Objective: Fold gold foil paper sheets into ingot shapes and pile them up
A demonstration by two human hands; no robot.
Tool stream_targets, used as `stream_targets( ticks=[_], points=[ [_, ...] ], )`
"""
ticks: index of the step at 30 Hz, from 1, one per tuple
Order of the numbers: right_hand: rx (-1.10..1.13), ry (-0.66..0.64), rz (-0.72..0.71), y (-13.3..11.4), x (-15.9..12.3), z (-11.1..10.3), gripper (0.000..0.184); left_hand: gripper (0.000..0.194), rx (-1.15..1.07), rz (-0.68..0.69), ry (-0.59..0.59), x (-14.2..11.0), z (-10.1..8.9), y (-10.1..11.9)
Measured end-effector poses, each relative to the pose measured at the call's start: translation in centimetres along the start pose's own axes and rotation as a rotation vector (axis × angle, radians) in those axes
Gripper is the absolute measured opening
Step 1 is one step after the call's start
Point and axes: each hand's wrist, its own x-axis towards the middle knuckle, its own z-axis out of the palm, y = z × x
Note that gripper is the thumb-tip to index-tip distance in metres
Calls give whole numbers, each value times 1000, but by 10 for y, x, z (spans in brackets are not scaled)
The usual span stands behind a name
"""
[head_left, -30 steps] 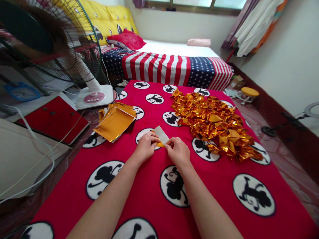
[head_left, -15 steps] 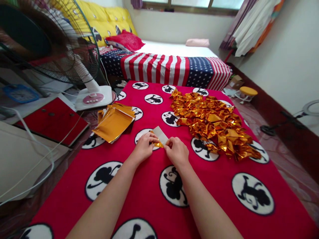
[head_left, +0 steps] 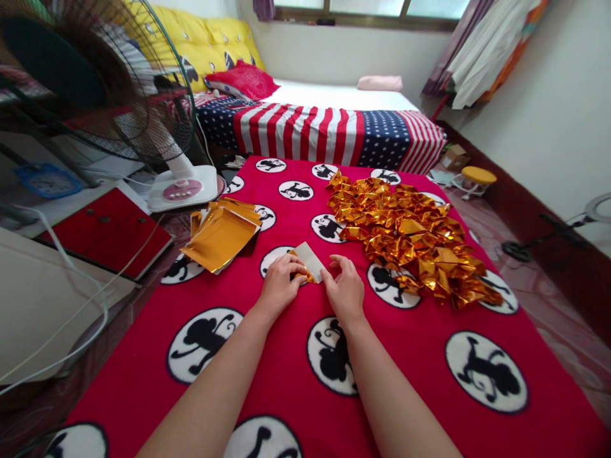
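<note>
A small sheet of gold foil paper (head_left: 309, 261), white side up and partly folded, lies on the red blanket (head_left: 267, 356) in front of me. My left hand (head_left: 277, 286) pinches its left edge with curled fingers. My right hand (head_left: 344, 289) presses on its right edge, with the fingers partly stretched over the fold. A stack of flat gold foil sheets (head_left: 220, 233) lies to the left. A large heap of folded gold foil pieces (head_left: 410, 235) lies to the right.
A standing fan (head_left: 95, 89) with a white base (head_left: 186, 187) is at the left, beside a red board (head_left: 107, 232) and a white cable (head_left: 71, 305). A bed with a flag-patterned cover (head_left: 324, 130) is behind. A yellow stool (head_left: 477, 177) stands at the right.
My right hand has loosened from a pinch, with its fingers now spread more over the paper's right edge. The left hand keeps its hold. The camera view shifted slightly.
</note>
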Motion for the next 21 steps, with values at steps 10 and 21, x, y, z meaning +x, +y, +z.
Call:
stream_targets(
  ticks=[10,21],
  points=[
    [-40,-128,18,-1,-5,-8,31,8,286,97,66,3,-12,9],
    [77,-221,111,-1,-9,-20,27,5,118,38,-50,-7,-1,16]
  ],
)
